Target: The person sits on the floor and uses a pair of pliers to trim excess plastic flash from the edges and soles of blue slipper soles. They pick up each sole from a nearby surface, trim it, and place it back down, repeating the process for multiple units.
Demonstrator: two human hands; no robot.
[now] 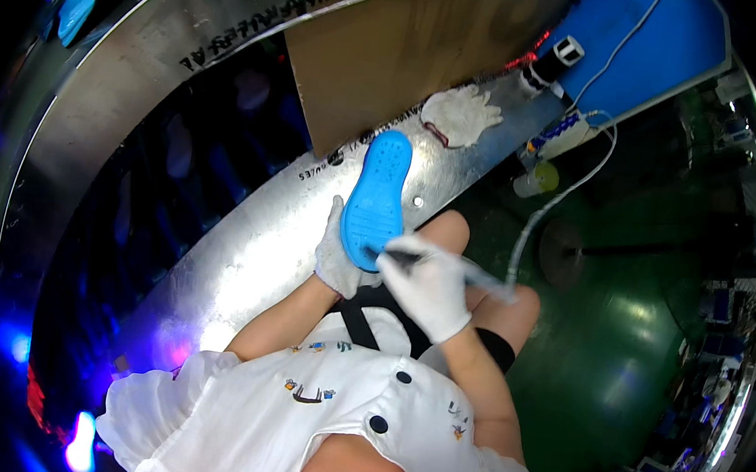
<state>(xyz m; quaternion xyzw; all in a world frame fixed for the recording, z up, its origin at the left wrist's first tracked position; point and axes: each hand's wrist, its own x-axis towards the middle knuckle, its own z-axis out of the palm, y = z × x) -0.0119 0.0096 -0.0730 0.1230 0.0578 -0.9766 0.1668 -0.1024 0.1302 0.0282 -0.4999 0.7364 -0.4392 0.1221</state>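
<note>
My left hand (337, 255), in a white glove, grips the near end of a bright blue shoe sole (376, 199) that lies with its underside up on a shiny metal bench (254, 235). My right hand (427, 284), also gloved in white, holds a thin pen-like tool (403, 256) whose tip touches the heel end of the sole. A pale hose (529, 230) runs from the tool's back end up to the right.
A spare white glove (459, 114) lies on the bench beyond the sole, beside a brown board (392, 51). A blue table (642, 44) with a cable, a small yellow-capped bottle (538, 179) and a round stool base (563, 251) on the green floor are at the right.
</note>
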